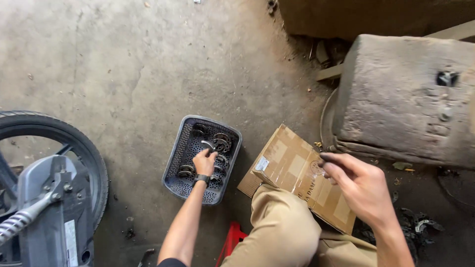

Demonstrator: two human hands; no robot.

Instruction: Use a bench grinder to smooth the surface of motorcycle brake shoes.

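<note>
Grey perforated plastic basket sits on the bare concrete floor at the centre of the frame, holding several round metal bearings and rings scattered along its bottom. The left hand, with a dark watch on its wrist, reaches down into the basket; its fingers are curled closed around one small metal piece among the bearings, though how firmly they grip it cannot be told.

Right of centre, the right hand is raised above the lap, fingers loosely bent and blackened with grease at the tips; the thumb and forefinger pinch together, and whether something small sits between them cannot be told. Just under it lies a flattened brown cardboard box, leaning against the person's knee in tan trousers.

At the lower left stand a black motorcycle tyre and a grey metal frame part with a spring. A worn grey stone block fills the upper right. A red plastic object shows beside the thigh at the bottom.
</note>
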